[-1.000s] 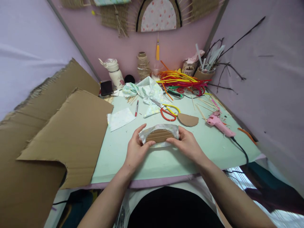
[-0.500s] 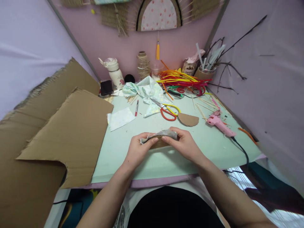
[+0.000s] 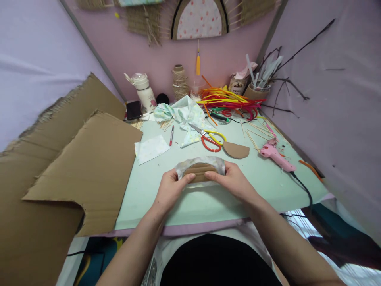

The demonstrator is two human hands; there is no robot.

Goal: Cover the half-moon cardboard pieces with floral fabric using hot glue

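Note:
Between my hands is a half-round cardboard piece [image 3: 200, 172] with pale patterned fabric [image 3: 200, 160] showing around its curved edge and a strip below. My left hand [image 3: 172, 186] grips its left end, thumb on the cardboard face, fingers hidden behind. At the other end my right hand [image 3: 233, 178] holds it the same way. Beyond them on the table lie scissors [image 3: 212, 139] with red and yellow handles and a second half-round of cardboard [image 3: 236, 150]. A pale fabric piece [image 3: 151, 149] and a red pen [image 3: 172, 135] rest to the left.
A pink glue gun [image 3: 276, 155] lies at right, its cord running off the table. Large cardboard sheets [image 3: 89, 171] cover the left side. Along the back stand a white bottle [image 3: 143, 92], a twine cone [image 3: 179, 81], bright pipe cleaners [image 3: 232, 98] and a jar with branches [image 3: 257, 92].
The half-round piece has tilted up toward me, so more of its cardboard face and the fabric border shows. Both hands keep hold of it in nearly the same place.

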